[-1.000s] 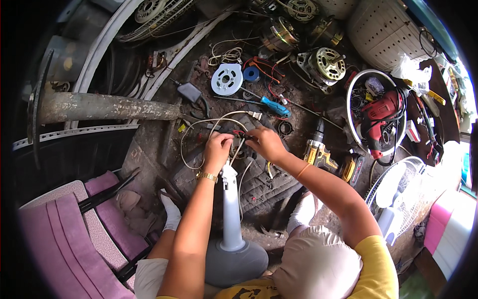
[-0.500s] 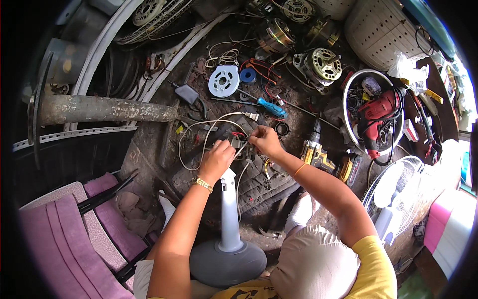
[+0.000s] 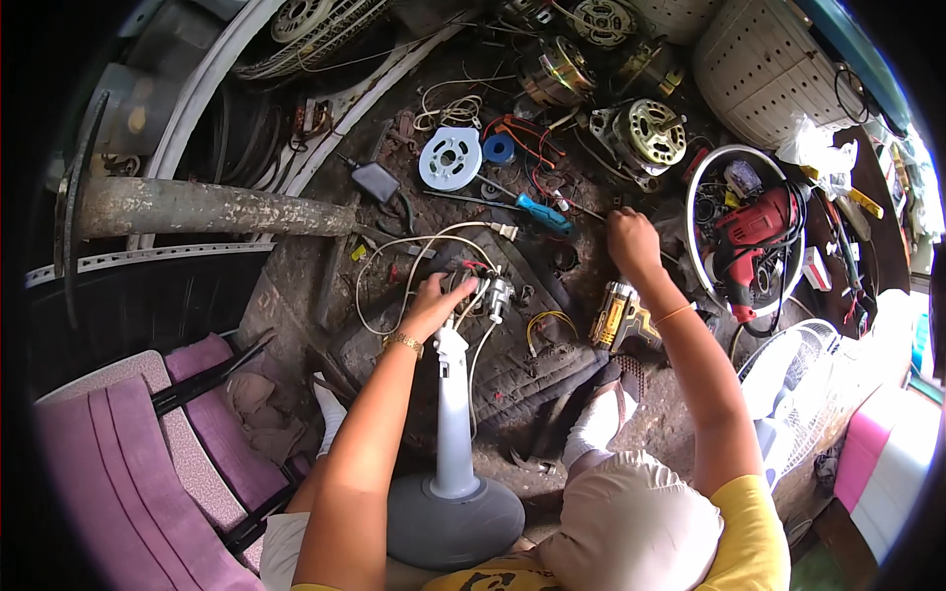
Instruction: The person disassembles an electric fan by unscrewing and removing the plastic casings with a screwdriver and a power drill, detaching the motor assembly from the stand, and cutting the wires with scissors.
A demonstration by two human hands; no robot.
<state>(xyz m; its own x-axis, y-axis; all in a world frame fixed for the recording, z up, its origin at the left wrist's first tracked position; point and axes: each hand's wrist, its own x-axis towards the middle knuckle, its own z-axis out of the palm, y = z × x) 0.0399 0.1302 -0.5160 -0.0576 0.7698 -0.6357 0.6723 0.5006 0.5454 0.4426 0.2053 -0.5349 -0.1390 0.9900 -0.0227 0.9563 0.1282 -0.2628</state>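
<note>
Working over a grey pedestal fan stand [image 3: 456, 424], the person appears in the head view with both hands apart. The left hand [image 3: 428, 311] is at the bare metal mechanism [image 3: 500, 295], just beyond the top of the post; its thumb is extended and its fingers partly hidden, so whether they pinch anything cannot be told. The right hand [image 3: 634, 241] is curled above the cordless drill [image 3: 619, 317], beside the steel bowl [image 3: 692, 219]; its fingertips are hidden, grip undetermined. Work is judged part done: the mechanism's wiring is exposed, no housing covers it, and the cord's plug [image 3: 506, 231] lies loose. Fastening to the post cannot be confirmed. The blue-handled screwdriver [image 3: 542, 213] and slotted disc [image 3: 450, 158] lie unattached on the floor.
</note>
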